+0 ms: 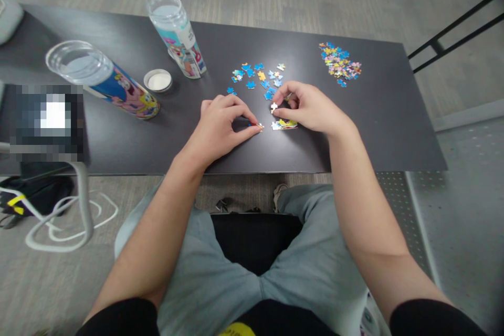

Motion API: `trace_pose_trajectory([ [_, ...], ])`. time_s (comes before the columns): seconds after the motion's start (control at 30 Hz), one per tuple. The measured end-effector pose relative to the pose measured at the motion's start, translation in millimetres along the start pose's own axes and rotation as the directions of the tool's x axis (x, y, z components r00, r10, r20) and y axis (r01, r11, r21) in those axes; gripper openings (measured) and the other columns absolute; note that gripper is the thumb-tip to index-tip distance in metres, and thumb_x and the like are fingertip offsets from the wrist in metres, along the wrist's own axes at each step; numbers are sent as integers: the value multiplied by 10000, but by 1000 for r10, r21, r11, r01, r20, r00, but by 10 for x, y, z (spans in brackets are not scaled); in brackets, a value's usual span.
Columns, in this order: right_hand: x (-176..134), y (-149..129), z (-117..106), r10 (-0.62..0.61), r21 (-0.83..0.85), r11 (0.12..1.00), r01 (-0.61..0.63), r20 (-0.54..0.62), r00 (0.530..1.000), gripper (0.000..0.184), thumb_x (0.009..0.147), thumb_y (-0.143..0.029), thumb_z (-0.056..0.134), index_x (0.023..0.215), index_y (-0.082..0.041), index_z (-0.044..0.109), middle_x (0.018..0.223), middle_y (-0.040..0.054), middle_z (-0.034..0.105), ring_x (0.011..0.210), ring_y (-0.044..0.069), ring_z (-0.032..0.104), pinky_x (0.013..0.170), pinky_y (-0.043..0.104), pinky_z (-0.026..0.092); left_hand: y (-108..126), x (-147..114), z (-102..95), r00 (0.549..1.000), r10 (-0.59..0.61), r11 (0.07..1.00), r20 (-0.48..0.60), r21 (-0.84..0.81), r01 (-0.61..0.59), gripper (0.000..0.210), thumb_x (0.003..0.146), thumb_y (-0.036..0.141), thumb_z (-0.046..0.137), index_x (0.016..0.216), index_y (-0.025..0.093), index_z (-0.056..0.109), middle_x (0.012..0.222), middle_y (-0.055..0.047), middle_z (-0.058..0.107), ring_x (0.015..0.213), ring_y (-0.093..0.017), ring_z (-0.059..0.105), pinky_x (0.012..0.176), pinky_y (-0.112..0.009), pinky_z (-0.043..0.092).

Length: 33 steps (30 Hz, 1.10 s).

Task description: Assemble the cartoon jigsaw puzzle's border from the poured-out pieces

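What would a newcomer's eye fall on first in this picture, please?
Probably the two printed canisters, standing on the left of the dark table. Then the colourful heap of puzzle pieces toward its right end, and the right hand pinching a pale piece near the middle.

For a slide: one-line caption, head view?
A puzzle piece in the grip of the right hand, the left hand touching another, loose pieces beyond on a dark table.

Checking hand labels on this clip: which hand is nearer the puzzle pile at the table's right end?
Right. The right hand is left of the pile and lower in view; the left hand is farther off, to the right hand's left.
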State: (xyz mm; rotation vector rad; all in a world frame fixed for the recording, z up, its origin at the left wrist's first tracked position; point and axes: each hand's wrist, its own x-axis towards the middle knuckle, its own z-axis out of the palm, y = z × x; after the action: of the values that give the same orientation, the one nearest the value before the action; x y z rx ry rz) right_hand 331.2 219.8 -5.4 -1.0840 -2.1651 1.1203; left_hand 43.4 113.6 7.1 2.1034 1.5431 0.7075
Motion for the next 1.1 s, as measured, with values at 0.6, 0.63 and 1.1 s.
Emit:
trace_pose_trajectory([
  [0.6,59,59,75,-74,193,979,60,67,995,429,1000,-568,1067,1175,-265,818,941,6,805,804,190,631,703,354,470,15,4,3,1000,-3,1000,-2,11,3,72,1118,358,967,1148,296,946,1382,-73,906,1422,-388,768,1331,-606,442],
  [0.63,64,56,78,-77,201,978,62,68,995,438,995,-568,1077,1175,-264,819,948,7,810,806,189,637,706,352,474,18,4,3,1000,-7,1000,-2,11,7,73,1118,359,965,1151,296,947,1382,-73,906,1423,-390,767,1334,-610,443],
  [1.1,36,-38,99,-83,305,952,36,145,986,500,933,-574,1127,1161,-276,797,986,20,887,901,226,780,774,366,549,12,-2,6,1000,-5,1000,-12,0,5,76,1105,356,964,1171,319,955,1410,-76,895,1452,-406,763,1342,-630,458],
])
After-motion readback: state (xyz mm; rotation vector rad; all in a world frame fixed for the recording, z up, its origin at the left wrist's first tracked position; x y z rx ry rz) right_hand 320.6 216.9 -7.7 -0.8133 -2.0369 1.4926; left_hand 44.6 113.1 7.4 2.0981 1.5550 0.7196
